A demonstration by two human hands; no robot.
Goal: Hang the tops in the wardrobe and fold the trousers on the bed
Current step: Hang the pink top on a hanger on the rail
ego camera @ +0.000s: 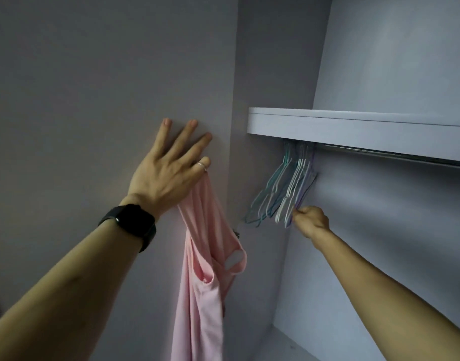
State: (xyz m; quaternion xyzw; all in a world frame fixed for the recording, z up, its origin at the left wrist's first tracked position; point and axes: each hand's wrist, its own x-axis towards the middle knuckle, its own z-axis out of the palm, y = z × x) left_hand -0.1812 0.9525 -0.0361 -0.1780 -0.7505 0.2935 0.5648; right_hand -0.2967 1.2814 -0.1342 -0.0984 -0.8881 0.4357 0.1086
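Legible text: none. The white tag [234, 259] sewn inside the pink top [197, 295] is too blurred to make out any print or size mark. The black wristband [129, 222] has a dark face with no digits or logo that can be read.

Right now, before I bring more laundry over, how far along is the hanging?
Nothing looks hung yet: the hangers on the rail all look bare. In hand: the left hand holds a pink top and the right hand grips a hanger in the bunch. Left: putting the top on a hanger and onto the rail. The trousers and the bed are out of view.
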